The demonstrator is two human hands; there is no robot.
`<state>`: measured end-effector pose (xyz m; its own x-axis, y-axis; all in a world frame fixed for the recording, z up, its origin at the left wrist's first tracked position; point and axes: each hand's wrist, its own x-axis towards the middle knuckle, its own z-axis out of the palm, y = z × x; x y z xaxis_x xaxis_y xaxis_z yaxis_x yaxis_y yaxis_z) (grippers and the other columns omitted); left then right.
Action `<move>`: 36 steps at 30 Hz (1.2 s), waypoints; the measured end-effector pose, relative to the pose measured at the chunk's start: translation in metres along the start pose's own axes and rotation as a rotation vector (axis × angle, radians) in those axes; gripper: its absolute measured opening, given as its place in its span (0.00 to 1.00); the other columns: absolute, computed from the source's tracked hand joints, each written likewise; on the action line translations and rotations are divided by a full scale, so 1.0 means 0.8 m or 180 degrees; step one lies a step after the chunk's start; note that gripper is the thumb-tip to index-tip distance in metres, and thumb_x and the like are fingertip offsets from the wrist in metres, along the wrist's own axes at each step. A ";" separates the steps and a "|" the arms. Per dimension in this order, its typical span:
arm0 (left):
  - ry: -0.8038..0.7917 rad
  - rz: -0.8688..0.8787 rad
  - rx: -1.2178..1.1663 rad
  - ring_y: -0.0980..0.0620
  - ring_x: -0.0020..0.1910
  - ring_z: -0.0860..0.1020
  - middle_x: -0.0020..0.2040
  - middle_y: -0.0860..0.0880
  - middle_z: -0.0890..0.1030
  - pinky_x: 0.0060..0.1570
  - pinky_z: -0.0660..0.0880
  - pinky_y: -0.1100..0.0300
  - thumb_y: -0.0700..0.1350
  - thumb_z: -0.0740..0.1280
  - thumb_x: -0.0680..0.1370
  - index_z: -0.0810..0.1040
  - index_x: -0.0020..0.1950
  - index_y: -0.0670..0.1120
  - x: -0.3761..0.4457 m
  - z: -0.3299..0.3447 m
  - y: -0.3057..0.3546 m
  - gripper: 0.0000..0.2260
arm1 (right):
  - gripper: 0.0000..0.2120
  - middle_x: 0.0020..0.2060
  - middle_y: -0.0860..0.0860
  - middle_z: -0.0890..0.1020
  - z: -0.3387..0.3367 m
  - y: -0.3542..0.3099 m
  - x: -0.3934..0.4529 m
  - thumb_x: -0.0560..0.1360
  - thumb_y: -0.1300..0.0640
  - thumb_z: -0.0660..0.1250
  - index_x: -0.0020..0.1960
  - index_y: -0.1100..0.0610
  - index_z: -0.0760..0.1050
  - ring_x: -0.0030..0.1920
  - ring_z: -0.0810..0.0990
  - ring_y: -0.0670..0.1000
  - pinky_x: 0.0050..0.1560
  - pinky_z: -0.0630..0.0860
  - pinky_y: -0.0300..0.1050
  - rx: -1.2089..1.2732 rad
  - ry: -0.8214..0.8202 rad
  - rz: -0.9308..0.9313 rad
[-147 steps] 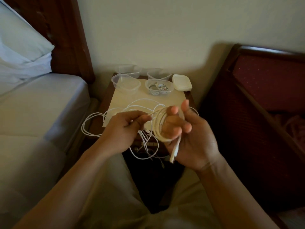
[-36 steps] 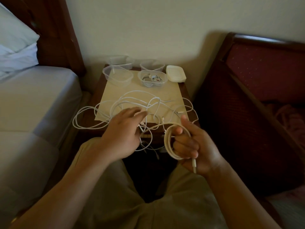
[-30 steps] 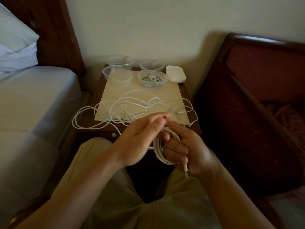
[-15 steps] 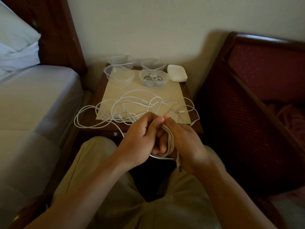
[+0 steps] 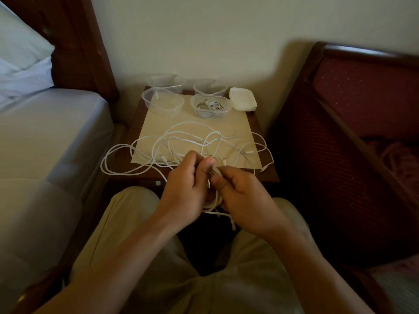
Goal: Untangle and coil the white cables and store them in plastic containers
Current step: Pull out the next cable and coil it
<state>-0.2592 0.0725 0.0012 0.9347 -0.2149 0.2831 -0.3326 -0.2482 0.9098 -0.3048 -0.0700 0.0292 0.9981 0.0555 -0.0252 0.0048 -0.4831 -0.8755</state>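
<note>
Both hands meet over the lap, right hand (image 5: 247, 196) gripping the coiled cable (image 5: 213, 201), left hand (image 5: 186, 189) pinching its loose end; best tuck that end snugly round the loops, clear of the tangle (image 5: 181, 141) on the counter (image 5: 269, 175).

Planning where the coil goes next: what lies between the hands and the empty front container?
In the head view, the tangle of loose white cables sprawls over the beige mat between both hands' coiled cable and the empty container.
</note>
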 end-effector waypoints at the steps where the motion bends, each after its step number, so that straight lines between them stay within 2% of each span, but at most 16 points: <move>1: 0.0020 -0.0010 0.0000 0.57 0.30 0.76 0.34 0.56 0.78 0.31 0.71 0.65 0.57 0.59 0.82 0.72 0.44 0.49 0.001 0.000 -0.001 0.14 | 0.08 0.36 0.50 0.83 0.002 -0.002 0.001 0.85 0.50 0.61 0.53 0.50 0.78 0.33 0.80 0.48 0.38 0.80 0.52 -0.0044 0.0090 -0.0021; 3: 0.0040 0.0017 0.0061 0.58 0.30 0.75 0.34 0.58 0.78 0.30 0.69 0.68 0.54 0.59 0.83 0.72 0.44 0.48 0.002 -0.002 -0.001 0.13 | 0.08 0.36 0.51 0.82 0.003 -0.004 0.002 0.84 0.50 0.62 0.52 0.51 0.78 0.33 0.80 0.49 0.37 0.81 0.52 -0.0109 0.0151 -0.0104; 6: 0.0034 0.0046 -0.0009 0.57 0.30 0.76 0.34 0.54 0.78 0.30 0.69 0.67 0.52 0.60 0.84 0.73 0.44 0.47 0.004 -0.004 -0.001 0.13 | 0.12 0.31 0.53 0.79 0.007 -0.001 0.003 0.84 0.53 0.62 0.46 0.57 0.78 0.29 0.75 0.55 0.31 0.75 0.55 -0.0168 0.0203 -0.0169; 8: 0.0116 0.0029 -0.0196 0.52 0.31 0.75 0.35 0.48 0.78 0.31 0.72 0.59 0.53 0.59 0.84 0.74 0.45 0.46 0.003 -0.003 0.002 0.14 | 0.12 0.30 0.52 0.79 0.008 0.002 0.004 0.84 0.54 0.62 0.45 0.56 0.79 0.28 0.74 0.54 0.29 0.73 0.52 -0.0134 0.0350 -0.0142; 10: 0.0237 -0.0054 -0.0409 0.43 0.35 0.77 0.36 0.44 0.79 0.35 0.74 0.53 0.52 0.60 0.84 0.77 0.47 0.46 0.003 -0.002 0.005 0.14 | 0.11 0.33 0.53 0.82 0.010 0.002 0.006 0.84 0.54 0.62 0.47 0.54 0.80 0.32 0.79 0.57 0.32 0.77 0.56 -0.0073 0.0569 -0.0127; 13: 0.0258 -0.0126 -0.0405 0.52 0.37 0.82 0.39 0.50 0.84 0.37 0.78 0.59 0.52 0.60 0.85 0.81 0.49 0.47 0.002 -0.002 0.007 0.14 | 0.11 0.35 0.51 0.84 0.012 0.006 0.010 0.85 0.55 0.62 0.48 0.51 0.82 0.35 0.82 0.56 0.36 0.80 0.58 0.0125 0.0902 -0.0119; 17: 0.0244 -0.0494 -0.0481 0.57 0.39 0.83 0.40 0.53 0.85 0.37 0.76 0.67 0.51 0.58 0.86 0.83 0.47 0.49 0.005 0.003 0.006 0.16 | 0.11 0.35 0.47 0.84 0.022 0.011 0.007 0.84 0.56 0.62 0.49 0.51 0.82 0.35 0.82 0.49 0.35 0.80 0.50 0.0146 0.1155 -0.0159; 20: 0.0385 -0.0801 -0.0536 0.64 0.35 0.80 0.35 0.53 0.84 0.35 0.71 0.74 0.49 0.58 0.86 0.81 0.41 0.51 0.004 0.009 0.007 0.18 | 0.11 0.32 0.45 0.82 0.028 0.013 0.003 0.85 0.55 0.62 0.48 0.51 0.81 0.29 0.77 0.43 0.29 0.73 0.39 0.0101 0.0919 -0.0013; 22: 0.0456 -0.0611 -0.0129 0.63 0.34 0.78 0.34 0.52 0.81 0.34 0.69 0.73 0.49 0.58 0.86 0.79 0.41 0.50 -0.001 0.008 0.003 0.17 | 0.10 0.31 0.48 0.80 0.023 0.011 0.005 0.85 0.53 0.62 0.48 0.52 0.80 0.28 0.74 0.46 0.29 0.72 0.43 0.0111 0.0475 0.0175; 24: 0.0415 -0.0399 0.0220 0.61 0.33 0.77 0.31 0.56 0.78 0.33 0.68 0.72 0.50 0.59 0.86 0.79 0.40 0.49 -0.002 0.004 -0.003 0.17 | 0.11 0.33 0.57 0.80 0.009 0.010 0.009 0.84 0.51 0.62 0.51 0.53 0.81 0.29 0.72 0.52 0.32 0.71 0.49 0.0149 0.0045 0.0271; 25: 0.0376 -0.0312 0.0334 0.59 0.32 0.76 0.30 0.57 0.77 0.33 0.67 0.70 0.51 0.60 0.85 0.78 0.39 0.49 0.000 0.002 -0.006 0.17 | 0.11 0.35 0.61 0.80 0.002 0.009 0.010 0.84 0.51 0.62 0.52 0.54 0.81 0.30 0.71 0.53 0.33 0.70 0.50 0.0175 -0.0098 0.0286; 27: 0.0265 -0.0176 0.0469 0.57 0.31 0.75 0.31 0.57 0.78 0.32 0.67 0.67 0.52 0.61 0.85 0.77 0.38 0.49 0.004 -0.001 -0.009 0.17 | 0.11 0.37 0.61 0.82 -0.011 0.008 0.012 0.84 0.52 0.63 0.53 0.54 0.83 0.30 0.72 0.50 0.34 0.71 0.47 0.0221 -0.0271 0.0233; 29: 0.0199 -0.0059 0.0457 0.56 0.33 0.77 0.34 0.57 0.79 0.33 0.68 0.67 0.52 0.61 0.85 0.77 0.40 0.50 0.005 -0.001 -0.009 0.15 | 0.10 0.39 0.52 0.85 -0.016 0.005 0.010 0.84 0.56 0.63 0.56 0.55 0.83 0.34 0.80 0.42 0.39 0.77 0.38 0.0345 -0.0360 0.0126; 31: 0.0214 0.0045 0.0404 0.55 0.35 0.78 0.36 0.57 0.79 0.33 0.68 0.67 0.51 0.60 0.85 0.76 0.41 0.52 0.001 0.000 -0.007 0.14 | 0.10 0.43 0.50 0.87 -0.015 0.007 0.011 0.83 0.58 0.64 0.59 0.57 0.82 0.40 0.85 0.41 0.44 0.80 0.36 0.0507 -0.0407 0.0066; 33: 0.0187 0.0078 0.0300 0.53 0.33 0.76 0.34 0.53 0.78 0.33 0.70 0.62 0.52 0.59 0.85 0.74 0.40 0.51 -0.001 0.002 -0.008 0.15 | 0.09 0.40 0.51 0.86 -0.012 0.011 0.013 0.83 0.58 0.65 0.57 0.59 0.83 0.35 0.83 0.41 0.39 0.77 0.34 0.0569 -0.0280 0.0074; 36: -0.0084 0.0017 -0.0014 0.48 0.34 0.76 0.34 0.47 0.78 0.39 0.74 0.47 0.55 0.58 0.86 0.77 0.42 0.48 0.000 -0.001 -0.010 0.18 | 0.10 0.32 0.58 0.80 -0.008 0.018 0.013 0.84 0.55 0.64 0.50 0.57 0.82 0.28 0.72 0.50 0.30 0.70 0.43 0.0374 -0.0013 0.0066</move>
<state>-0.2567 0.0754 -0.0058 0.9293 -0.2412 0.2798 -0.3370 -0.2429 0.9097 -0.2937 -0.0815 0.0194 0.9977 0.0502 -0.0455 -0.0232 -0.3783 -0.9254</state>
